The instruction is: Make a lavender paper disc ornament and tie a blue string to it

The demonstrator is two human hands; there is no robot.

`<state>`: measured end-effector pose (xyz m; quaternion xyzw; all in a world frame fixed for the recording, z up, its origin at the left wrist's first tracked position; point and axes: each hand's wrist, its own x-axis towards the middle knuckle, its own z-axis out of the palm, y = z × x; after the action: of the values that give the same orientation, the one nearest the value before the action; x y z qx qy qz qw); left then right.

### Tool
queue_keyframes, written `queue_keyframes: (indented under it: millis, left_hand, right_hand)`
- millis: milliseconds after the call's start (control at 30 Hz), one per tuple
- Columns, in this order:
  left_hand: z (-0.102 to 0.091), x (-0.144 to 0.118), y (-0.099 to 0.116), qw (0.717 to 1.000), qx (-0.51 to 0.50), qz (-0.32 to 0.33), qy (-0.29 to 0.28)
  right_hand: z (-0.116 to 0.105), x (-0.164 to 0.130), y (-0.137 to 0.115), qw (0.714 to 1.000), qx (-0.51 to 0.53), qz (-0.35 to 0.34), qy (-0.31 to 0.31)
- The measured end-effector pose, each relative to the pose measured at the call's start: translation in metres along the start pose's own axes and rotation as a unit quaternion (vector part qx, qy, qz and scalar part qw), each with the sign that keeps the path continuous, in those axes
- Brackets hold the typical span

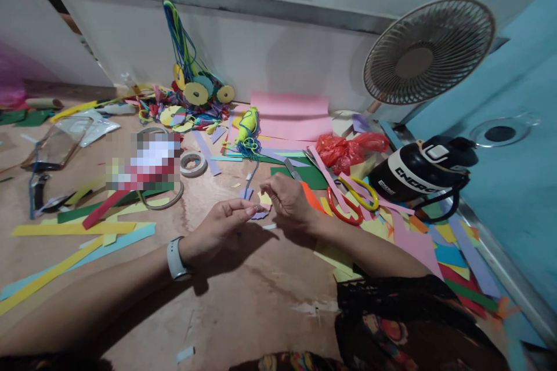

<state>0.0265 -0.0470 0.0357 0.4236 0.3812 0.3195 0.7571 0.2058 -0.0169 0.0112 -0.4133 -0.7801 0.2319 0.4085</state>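
Note:
My left hand [228, 217], with a watch [176, 259] on the wrist, is closed in a pinch. Close beside it my right hand [285, 200] is curled, thumb and fingers pressed together. What either hand grips is too small to make out. Between and behind the fingertips shows a small piece of yellow, pink and purple paper [264, 199], partly hidden by the fingers. A blue cord [249, 178] runs from a bundle of neon-yellow and blue cord [248, 127] down behind my left fingers.
Scissors with red handles [346, 214] and yellow-handled ones [363, 192] lie right of my hands, near a black bottle [418, 171]. A roll of tape [193, 164] sits left. Paper strips [73, 229] are scattered about. A fan [429, 52] stands back right; corded paper discs [195, 93] hang behind.

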Motion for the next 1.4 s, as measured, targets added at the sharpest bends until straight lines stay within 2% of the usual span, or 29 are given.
queue_keyframes:
  millis: [67, 133, 267, 333, 433, 500, 567, 633, 700, 833, 967, 1133, 1267, 1400]
  left_hand:
    - [-0.004, 0.001, 0.0, 0.996, 0.077, 0.039, -0.004]
    - [-0.01, 0.004, -0.001, 0.979, 0.179, 0.093, -0.006]
    - [-0.022, 0.008, -0.003, 0.906, 0.378, 0.19, -0.019]
    - [-0.024, 0.01, -0.001, 0.878, 0.428, 0.213, -0.016]
    - [-0.024, 0.009, 0.007, 0.864, 0.445, 0.233, -0.009]
    - [-0.021, 0.007, 0.013, 0.883, 0.406, 0.238, 0.005]
    - [-0.018, 0.006, 0.016, 0.922, 0.321, 0.216, -0.007]
    - [-0.015, 0.005, 0.013, 0.961, 0.216, 0.166, -0.04]
    - [-0.011, 0.005, 0.007, 0.98, 0.162, 0.101, -0.058]
    - [-0.004, 0.005, -0.001, 0.986, 0.154, 0.052, -0.034]
    - [-0.002, 0.002, 0.001, 0.984, 0.164, 0.058, -0.031]
    - [-0.003, 0.0, 0.003, 0.983, 0.177, 0.037, -0.031]
    - [-0.003, 0.001, 0.002, 0.991, 0.134, 0.005, -0.02]
    - [-0.006, 0.002, 0.0, 0.996, 0.084, 0.008, -0.011]
  right_hand:
    - [-0.004, 0.002, -0.002, 1.0, -0.015, 0.004, -0.025]
    - [-0.007, 0.003, -0.006, 0.998, 0.014, 0.049, -0.048]
    - [-0.008, 0.006, -0.008, 0.989, 0.063, 0.105, -0.078]
    - [-0.009, 0.007, -0.007, 0.99, 0.059, 0.094, -0.092]
    - [-0.012, 0.008, -0.006, 0.991, 0.036, 0.053, -0.118]
    - [-0.014, 0.008, -0.008, 0.991, 0.017, 0.036, -0.127]
    - [-0.015, 0.007, -0.011, 0.991, 0.001, 0.034, -0.132]
    - [-0.013, 0.005, -0.013, 0.99, -0.006, 0.037, -0.138]
    - [-0.011, 0.004, -0.015, 0.99, -0.004, 0.036, -0.14]
    - [-0.007, 0.002, -0.02, 0.99, 0.024, 0.04, -0.136]
    - [-0.008, 0.003, -0.023, 0.985, 0.088, 0.071, -0.13]
    - [-0.011, 0.011, -0.015, 0.942, 0.253, 0.18, -0.128]
    - [-0.015, 0.019, 0.001, 0.921, 0.302, 0.234, -0.073]
    - [-0.023, 0.028, 0.019, 0.899, 0.341, 0.275, -0.005]
